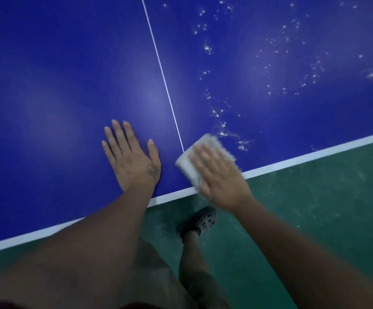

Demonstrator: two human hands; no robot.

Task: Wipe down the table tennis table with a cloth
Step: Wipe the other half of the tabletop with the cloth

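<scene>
The blue table tennis table [69, 74] fills the upper part of the view, with a thin white centre line [161, 70] and a white band along its near edge [314, 153]. My left hand [132, 157] lies flat on the blue surface, fingers spread, just left of the centre line. My right hand [221, 177] presses a folded white cloth [194, 159] onto the table at the near edge, right of the centre line; it is blurred. White wet spots [223, 128] are scattered over the right half, the nearest just beyond the cloth.
Below the table edge lies a green floor [314, 208] with pale scuffs. My leg and a dark perforated shoe [200, 221] stand on it close to the table edge, under my right hand.
</scene>
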